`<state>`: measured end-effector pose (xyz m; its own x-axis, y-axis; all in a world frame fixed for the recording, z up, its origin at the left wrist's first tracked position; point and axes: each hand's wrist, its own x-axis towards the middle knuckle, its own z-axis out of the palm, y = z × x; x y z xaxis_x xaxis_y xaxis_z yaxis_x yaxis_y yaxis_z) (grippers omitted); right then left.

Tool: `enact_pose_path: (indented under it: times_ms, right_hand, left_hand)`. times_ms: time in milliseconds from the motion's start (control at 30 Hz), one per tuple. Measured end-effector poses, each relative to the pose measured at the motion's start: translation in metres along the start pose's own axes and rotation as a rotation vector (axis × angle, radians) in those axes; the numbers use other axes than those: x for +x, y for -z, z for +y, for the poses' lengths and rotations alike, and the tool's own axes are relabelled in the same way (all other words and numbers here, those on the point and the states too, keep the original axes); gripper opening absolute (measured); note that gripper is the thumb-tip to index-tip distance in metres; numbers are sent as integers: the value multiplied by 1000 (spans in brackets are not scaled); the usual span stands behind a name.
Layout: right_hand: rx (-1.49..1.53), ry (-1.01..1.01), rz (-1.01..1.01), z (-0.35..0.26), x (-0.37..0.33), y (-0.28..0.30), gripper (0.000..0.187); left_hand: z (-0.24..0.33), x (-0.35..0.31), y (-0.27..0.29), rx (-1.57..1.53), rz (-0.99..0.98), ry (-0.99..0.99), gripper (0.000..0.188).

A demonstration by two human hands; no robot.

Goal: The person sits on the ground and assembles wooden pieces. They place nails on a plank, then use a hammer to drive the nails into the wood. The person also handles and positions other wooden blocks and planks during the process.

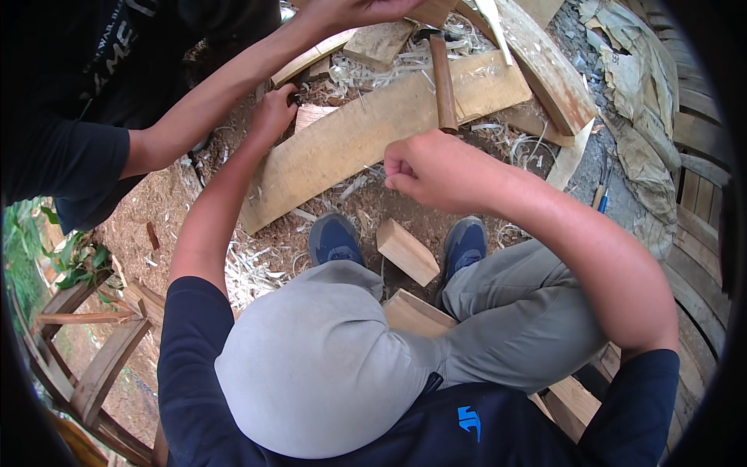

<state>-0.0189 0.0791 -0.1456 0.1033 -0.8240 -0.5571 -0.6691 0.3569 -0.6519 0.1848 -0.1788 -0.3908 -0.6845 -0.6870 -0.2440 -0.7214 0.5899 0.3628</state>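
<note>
My left hand [274, 114] reaches past the left end of a long flat board [342, 144]. Its fingers are curled by a small dark thing [293, 98] whose kind I cannot make out. Over the near edge of that board, my right hand [430, 173] is closed with thumb and fingers pressed together; whatever it may hold is hidden. A hammer [443, 82] with a wooden handle lies across the board, just beyond my right hand. Between my shoes sits a cut wood block [407, 251], and another wood piece [419, 313] lies nearer, partly under my leg.
At upper left another person's forearm [226, 86] crosses above my left arm. A thick plank [545, 66] and wood shavings [253, 272] lie around. To the right are a crumpled sack [642, 117] and a blue-handled tool [601, 194]; a wooden frame [109, 366] stands lower left.
</note>
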Motion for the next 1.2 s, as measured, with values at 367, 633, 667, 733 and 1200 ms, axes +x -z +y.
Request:
enact_pose_path:
  times_ms: [367, 633, 667, 733, 1200]
  right_hand:
    - [17, 16, 12, -4, -2, 2, 17]
    - [-6, 48, 68, -4, -6, 6, 16]
    - [-10, 41, 87, -4, -5, 7, 16]
    - [22, 27, 115, 0, -4, 7, 15]
    - [305, -145, 185, 22, 9, -7, 19]
  left_hand:
    - [-4, -19, 5, 1, 170, -91, 23]
    - [3, -65, 46, -326, 143, -81, 21]
    - [4, -71, 48, -445, 147, -60, 21]
    - [18, -84, 45, -691, 140, -21, 21]
    - [150, -143, 27, -1185, -95, 71, 26]
